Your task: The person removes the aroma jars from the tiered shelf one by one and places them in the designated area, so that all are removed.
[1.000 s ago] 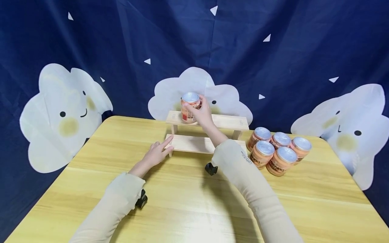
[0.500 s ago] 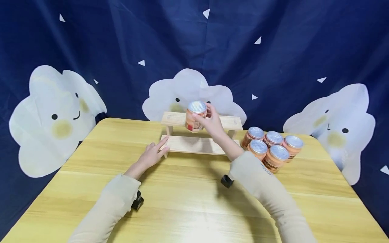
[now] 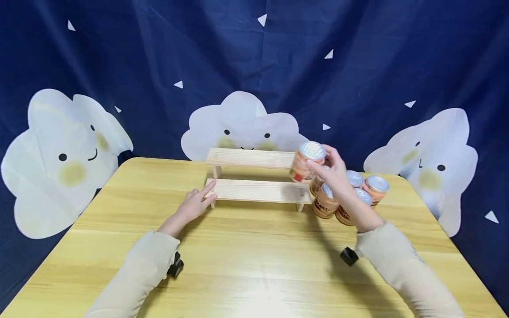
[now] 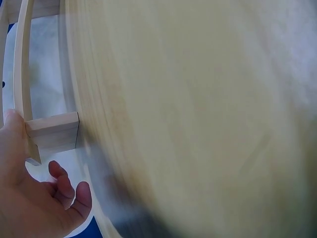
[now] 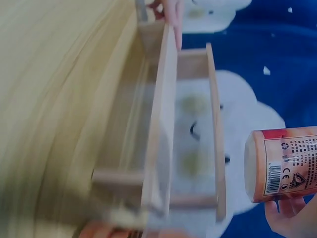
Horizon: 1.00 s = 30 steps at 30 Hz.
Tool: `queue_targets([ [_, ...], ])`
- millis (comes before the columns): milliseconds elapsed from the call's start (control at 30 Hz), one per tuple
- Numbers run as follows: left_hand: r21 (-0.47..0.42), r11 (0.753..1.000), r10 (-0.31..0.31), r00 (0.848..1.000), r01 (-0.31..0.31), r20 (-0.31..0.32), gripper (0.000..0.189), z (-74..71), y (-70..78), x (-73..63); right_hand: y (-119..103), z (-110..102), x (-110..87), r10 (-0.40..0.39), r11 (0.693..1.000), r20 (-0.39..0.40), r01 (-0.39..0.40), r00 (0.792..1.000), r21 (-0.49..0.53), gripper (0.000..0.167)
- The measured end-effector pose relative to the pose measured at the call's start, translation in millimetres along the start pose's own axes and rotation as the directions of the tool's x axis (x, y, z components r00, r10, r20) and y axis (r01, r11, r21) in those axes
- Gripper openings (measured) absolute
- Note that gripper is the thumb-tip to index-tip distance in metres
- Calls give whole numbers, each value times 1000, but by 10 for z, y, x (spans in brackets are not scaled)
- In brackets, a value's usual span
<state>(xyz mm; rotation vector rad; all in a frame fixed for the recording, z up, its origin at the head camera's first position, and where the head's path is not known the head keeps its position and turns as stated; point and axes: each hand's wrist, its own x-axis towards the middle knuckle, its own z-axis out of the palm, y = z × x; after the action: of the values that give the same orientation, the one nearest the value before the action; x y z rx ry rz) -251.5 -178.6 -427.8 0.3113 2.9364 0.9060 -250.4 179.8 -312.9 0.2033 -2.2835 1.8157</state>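
My right hand (image 3: 333, 174) grips an orange can (image 3: 303, 170) with a ridged silver lid. The can is in the air beside the right end of a two-tier wooden shelf (image 3: 254, 190). In the right wrist view, the side of this can (image 5: 292, 163) shows a printed label with a barcode, and fingers lie under it. My left hand (image 3: 191, 205) rests on the left end of the lower board, index finger and thumb extended. In the left wrist view, a digit touches the board (image 4: 22, 74), while other fingers of that hand (image 4: 34, 198) curl apart from it.
Several similar cans (image 3: 325, 205) stand grouped right of the shelf, partly hidden by the right hand and forearm. The wooden table (image 3: 246, 251) runs up to a dark blue curtain (image 3: 222, 48) printed with clouds. A black wrist camera (image 3: 349, 256) hangs by the right sleeve.
My right hand has carried the can off the upper board, rightward and nearer. The left hand keeps its place on the shelf. The head view has shifted slightly.
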Motion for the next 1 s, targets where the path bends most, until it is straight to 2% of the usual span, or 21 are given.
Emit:
queue_targets([
  [133, 6, 1000, 9, 1000, -9, -7, 56, 0, -6, -2, 79, -281, -86, 9, 1000, -33, -9, 999, -6, 41],
  [367, 11, 1000, 24, 1000, -24, -4, 56, 32, -3, 7, 196, -769, -262, 22, 994, -40, -17, 999, 106, 35],
  [467, 8, 1000, 17, 1000, -17, -7, 56, 35, -9, 2, 229, -951, -324, -8, 991, -62, 16, 998, 132, 35],
  [633, 3, 1000, 15, 1000, -15, -6, 56, 28, -7, -8, 293, -1252, -428, -65, 969, -79, 82, 995, 233, 36],
  [833, -1, 1000, 3, 1000, -3, 6, 56, 13, 12, -15, 449, -1625, -563, -75, 944, -15, 76, 997, 322, 38],
  [1000, 1, 1000, 14, 1000, -14, -1, 55, -7, 27, -5, 643, -1879, -636, -60, 886, 76, 18, 995, 463, 39],
])
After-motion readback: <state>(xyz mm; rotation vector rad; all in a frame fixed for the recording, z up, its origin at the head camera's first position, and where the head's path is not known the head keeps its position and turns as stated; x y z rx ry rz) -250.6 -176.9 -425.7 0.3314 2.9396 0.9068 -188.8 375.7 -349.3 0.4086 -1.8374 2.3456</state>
